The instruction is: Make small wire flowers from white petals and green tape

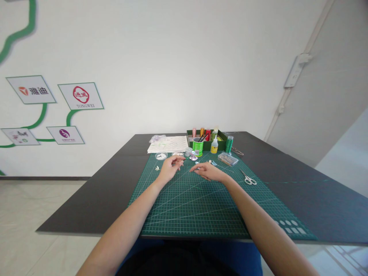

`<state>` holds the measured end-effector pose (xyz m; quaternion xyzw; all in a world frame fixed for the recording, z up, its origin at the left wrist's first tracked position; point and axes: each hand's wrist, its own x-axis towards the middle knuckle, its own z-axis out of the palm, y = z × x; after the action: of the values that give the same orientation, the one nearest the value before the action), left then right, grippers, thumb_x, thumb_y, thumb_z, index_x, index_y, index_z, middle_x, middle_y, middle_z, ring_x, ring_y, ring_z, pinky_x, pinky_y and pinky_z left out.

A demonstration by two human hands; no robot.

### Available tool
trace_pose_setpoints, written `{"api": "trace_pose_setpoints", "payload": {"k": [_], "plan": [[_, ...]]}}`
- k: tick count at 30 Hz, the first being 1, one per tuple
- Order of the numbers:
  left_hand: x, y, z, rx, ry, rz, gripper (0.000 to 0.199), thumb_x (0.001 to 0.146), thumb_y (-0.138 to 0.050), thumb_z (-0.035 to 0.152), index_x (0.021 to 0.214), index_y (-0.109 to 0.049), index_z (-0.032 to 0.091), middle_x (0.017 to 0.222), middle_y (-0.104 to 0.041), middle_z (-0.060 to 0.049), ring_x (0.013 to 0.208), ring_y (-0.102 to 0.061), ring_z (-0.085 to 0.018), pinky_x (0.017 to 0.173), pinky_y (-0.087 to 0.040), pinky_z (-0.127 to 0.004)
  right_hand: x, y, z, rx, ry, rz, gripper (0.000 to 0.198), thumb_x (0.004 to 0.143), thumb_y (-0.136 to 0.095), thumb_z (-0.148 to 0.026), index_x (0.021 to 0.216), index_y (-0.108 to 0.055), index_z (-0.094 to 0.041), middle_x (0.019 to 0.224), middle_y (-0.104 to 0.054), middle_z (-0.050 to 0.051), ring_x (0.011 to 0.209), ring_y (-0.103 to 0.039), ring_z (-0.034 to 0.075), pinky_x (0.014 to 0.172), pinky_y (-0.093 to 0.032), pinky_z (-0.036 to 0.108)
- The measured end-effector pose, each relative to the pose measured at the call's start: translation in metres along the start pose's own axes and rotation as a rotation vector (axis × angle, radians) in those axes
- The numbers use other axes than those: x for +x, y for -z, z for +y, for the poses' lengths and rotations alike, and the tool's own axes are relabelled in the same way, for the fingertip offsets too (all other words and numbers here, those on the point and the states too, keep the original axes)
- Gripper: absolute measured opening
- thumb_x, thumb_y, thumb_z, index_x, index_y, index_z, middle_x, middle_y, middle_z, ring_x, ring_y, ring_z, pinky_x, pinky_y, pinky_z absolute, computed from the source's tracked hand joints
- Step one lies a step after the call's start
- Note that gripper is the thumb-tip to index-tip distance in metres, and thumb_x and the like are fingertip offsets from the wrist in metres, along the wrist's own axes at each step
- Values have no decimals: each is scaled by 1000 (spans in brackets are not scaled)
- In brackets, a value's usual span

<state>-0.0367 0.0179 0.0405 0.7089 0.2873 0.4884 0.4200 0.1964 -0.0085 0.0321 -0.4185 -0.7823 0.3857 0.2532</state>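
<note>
Over the green cutting mat [189,214], my left hand [171,168] pinches a thin green stem [186,158] between thumb and forefinger. The stem points toward shiny iridescent petals [193,155]; whether the two are joined I cannot tell. To the right, my right hand [209,171] has its forefinger and thumb drawn together, pointing left, with the other fingers loosely apart. Anything in that pinch is too fine to make out. Small pale-blue petal pieces [214,163] lie just beyond it. A small white flower [157,168] rests left of my left hand.
Farther back stand a bright green can [197,147] of tools, a glue bottle [214,145], a green thread spool [229,144] and a green box [221,142] with spools. White-handled scissors [249,179] and a clear case [228,158] lie right; dishes [161,156] and white sheets [169,143] sit left.
</note>
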Motion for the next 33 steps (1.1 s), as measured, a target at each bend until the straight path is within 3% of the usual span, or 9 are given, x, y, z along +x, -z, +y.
{"api": "trace_pose_setpoints", "payload": {"k": [10, 33], "plan": [[4, 6, -15, 2, 33, 55, 33, 80, -65, 35, 103, -71, 12, 72, -65, -4, 51, -48, -8, 48, -39, -20, -3, 1, -8, 31, -5, -46, 39, 90, -53, -39, 113, -68, -12, 45, -43, -8, 37, -36, 7, 40, -31, 18], [5, 8, -21, 37, 75, 90, 28, 78, -65, 29, 100, -72, 13, 69, -64, -2, 50, -47, -7, 45, -36, -18, -12, 11, -19, 130, 9, -214, 37, 89, -54, -37, 107, -71, -9, 41, -42, -8, 36, -32, 6, 42, -28, 19]]}}
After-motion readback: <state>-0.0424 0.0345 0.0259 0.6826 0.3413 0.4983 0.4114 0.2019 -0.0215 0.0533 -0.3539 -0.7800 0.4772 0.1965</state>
